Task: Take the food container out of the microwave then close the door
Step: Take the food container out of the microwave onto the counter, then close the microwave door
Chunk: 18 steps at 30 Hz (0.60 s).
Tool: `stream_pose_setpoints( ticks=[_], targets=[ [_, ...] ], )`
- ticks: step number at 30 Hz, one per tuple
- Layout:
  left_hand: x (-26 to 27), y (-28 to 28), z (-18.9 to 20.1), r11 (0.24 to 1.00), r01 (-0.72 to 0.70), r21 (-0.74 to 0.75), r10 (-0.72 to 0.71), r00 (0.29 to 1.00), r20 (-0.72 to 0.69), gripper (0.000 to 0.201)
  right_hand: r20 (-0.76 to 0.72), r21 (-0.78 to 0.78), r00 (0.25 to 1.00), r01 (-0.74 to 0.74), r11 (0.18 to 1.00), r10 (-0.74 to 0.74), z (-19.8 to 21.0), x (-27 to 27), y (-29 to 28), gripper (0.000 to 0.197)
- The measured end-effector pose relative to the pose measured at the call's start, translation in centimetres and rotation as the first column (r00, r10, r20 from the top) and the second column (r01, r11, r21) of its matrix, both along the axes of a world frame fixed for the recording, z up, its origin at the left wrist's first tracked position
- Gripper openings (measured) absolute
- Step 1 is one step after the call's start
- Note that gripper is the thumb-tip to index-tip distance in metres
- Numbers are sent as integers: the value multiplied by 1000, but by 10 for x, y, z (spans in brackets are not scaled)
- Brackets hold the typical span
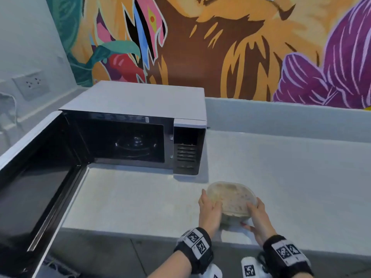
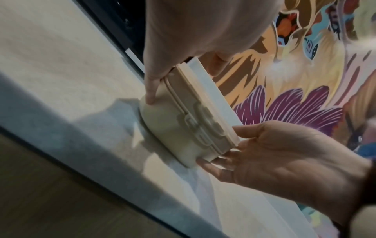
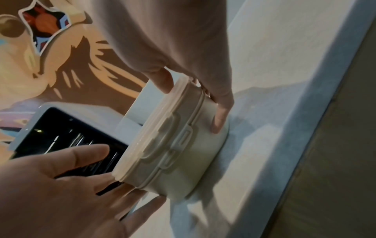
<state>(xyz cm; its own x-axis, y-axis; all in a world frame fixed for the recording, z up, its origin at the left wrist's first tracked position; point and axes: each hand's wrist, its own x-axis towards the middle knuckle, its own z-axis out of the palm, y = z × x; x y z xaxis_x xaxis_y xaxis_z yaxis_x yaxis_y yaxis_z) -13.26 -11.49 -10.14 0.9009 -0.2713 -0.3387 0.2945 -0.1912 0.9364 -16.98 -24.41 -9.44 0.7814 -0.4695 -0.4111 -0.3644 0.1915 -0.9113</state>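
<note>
Left hand (image 1: 209, 210) and right hand (image 1: 261, 219) grip opposite sides of the food container (image 1: 232, 199), fingers curled around its walls, its base on the counter (image 1: 140, 197).

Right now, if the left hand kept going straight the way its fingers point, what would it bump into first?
The left hand already touches the food container, so it would just push that. Behind the container there is only bare counter, then probably the low ledge.

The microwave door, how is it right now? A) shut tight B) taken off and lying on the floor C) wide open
C: the microwave door is swung wide open to the left, showing the dark inside of the microwave, while the left hand and the right hand hold the food box on the counter.
</note>
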Motion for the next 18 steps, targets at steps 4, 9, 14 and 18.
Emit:
stream_pose_setpoints(
  ticks=[4, 9, 14, 18],
  targets=[
    [-1, 1, 0, 996, 86, 34, -85, 996, -7, 73, -52, -16, 999, 12, 1000, -13, -2, 2, -8, 41],
    [6, 47, 24, 921, 120, 370, -233, 932, 278, 67, -131, -208, 977, 137, 968, -166, -12, 13, 0, 63],
    [8, 174, 105, 655, -453, 604, -209, 660, 722, 49, -20, -611, 994, 70, 788, -104, 7, 16, 26, 66],
    [-17, 304, 146, 265, -806, 530, 3, 550, 835, 42, 44, -693, 999, 35, 720, -7, 10, 5, 39, 76]
  ],
)
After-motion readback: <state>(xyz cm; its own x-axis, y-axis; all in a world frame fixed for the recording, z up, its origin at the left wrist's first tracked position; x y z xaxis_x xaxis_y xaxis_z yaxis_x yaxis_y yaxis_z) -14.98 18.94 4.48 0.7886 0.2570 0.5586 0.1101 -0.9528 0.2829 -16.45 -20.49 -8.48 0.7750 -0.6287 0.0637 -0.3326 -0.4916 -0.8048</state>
